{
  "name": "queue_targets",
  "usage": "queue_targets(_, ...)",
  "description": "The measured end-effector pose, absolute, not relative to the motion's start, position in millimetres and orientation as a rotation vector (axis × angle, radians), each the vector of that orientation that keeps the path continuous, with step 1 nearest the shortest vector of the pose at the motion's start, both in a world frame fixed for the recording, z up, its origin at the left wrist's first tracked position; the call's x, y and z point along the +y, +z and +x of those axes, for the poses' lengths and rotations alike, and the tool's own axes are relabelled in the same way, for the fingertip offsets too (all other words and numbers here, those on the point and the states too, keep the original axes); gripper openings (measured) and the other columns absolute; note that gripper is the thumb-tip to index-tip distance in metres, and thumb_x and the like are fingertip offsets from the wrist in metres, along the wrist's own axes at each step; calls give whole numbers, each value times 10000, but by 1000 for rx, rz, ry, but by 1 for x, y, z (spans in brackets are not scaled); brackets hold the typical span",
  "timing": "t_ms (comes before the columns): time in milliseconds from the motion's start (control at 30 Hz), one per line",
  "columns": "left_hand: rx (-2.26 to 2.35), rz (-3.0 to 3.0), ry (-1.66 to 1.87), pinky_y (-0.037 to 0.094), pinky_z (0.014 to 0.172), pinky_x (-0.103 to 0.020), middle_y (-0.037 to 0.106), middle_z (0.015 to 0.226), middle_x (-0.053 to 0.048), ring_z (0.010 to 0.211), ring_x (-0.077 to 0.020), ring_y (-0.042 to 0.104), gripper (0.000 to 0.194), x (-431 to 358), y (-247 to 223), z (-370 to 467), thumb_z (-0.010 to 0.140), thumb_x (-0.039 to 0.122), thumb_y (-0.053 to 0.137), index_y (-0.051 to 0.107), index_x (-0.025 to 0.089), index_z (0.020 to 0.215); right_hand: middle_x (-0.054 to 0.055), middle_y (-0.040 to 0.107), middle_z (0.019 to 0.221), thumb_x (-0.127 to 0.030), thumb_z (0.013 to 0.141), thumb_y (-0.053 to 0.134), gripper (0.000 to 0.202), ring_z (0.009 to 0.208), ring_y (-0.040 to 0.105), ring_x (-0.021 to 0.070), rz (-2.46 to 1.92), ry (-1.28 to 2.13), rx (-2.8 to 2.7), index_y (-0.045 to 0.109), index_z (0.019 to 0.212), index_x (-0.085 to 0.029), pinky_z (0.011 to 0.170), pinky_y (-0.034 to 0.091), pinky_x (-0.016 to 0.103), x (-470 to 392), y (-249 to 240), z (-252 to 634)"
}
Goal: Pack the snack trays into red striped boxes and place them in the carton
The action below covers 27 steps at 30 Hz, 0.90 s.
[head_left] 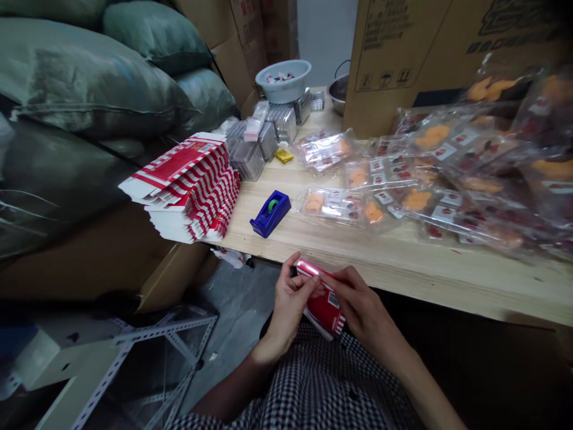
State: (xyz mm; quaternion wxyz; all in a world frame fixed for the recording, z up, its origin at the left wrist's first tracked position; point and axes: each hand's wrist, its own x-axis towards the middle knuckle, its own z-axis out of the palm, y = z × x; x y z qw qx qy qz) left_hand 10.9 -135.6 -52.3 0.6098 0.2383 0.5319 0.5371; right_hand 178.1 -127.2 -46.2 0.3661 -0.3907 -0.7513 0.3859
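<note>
Just off the table's front edge, over my lap, is a red cardboard box [323,309] with a barcode and white stripes at one end. My left hand [289,301] grips its left side, thumb on the upper edge. On the right side, my right hand [362,300] pinches the same edge, its fingertips close to my left thumb. The hands hide part of the box. Beyond them stands a blue tape dispenser [271,215] with a green core. To its left is a stack of red-and-white striped boxes [192,185].
Clear plastic packets with orange pieces [416,200] cover the right of the wooden table [268,254]. Behind are clear plastic cases [248,158], a yellow packet [283,156], a pale basin [284,86] and a large carton [403,60]. Stuffed sacks [89,77] and a metal frame [165,334] are left.
</note>
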Motion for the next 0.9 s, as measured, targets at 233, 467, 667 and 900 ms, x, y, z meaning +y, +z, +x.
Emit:
queue_targets(233, 1489, 905, 1146, 407, 501, -193, 572, 507, 98, 441, -107, 547, 776, -126, -85, 2, 731, 428, 835, 494, 203, 1391, 66, 546, 1013, -98, 984, 418, 529, 942, 609, 197, -1022, 1029, -1941, 568, 1422, -355, 825, 572, 349, -120, -51, 179)
queue_targets(467, 1654, 1433, 1066, 481, 744, -267, 652, 763, 30, 709, -157, 622, 593, -115, -82, -25, 773, 451, 799, 602, 253, 1296, 56, 586, 1015, -302, 980, 565, 326, 984, 595, 212, -1315, 904, -1474, 704, 1273, -337, 872, 536, 360, -119, -51, 241)
queue_targets(667, 1133, 1194, 994, 509, 992, -382, 653, 1311, -125, 1182, -254, 639, 529, -87, -67, -26, 864, 466, 694, 575, 215, 1314, 51, 689, 1177, -381, 857, 742, 350, 1017, 683, 213, -1334, 931, -791, 747, 1199, -308, 886, 563, 346, -133, -71, 288)
queue_targets(900, 1117, 1259, 772, 578, 875, -435, 732, 1111, -102, 954, -267, 719, 605, -55, -66, -9, 717, 372, 846, 636, 204, 1259, 72, 701, 1259, -373, 843, 766, 452, 1095, 691, 207, -1258, 1037, -626, 697, 1280, -280, 941, 567, 330, -140, -81, 274)
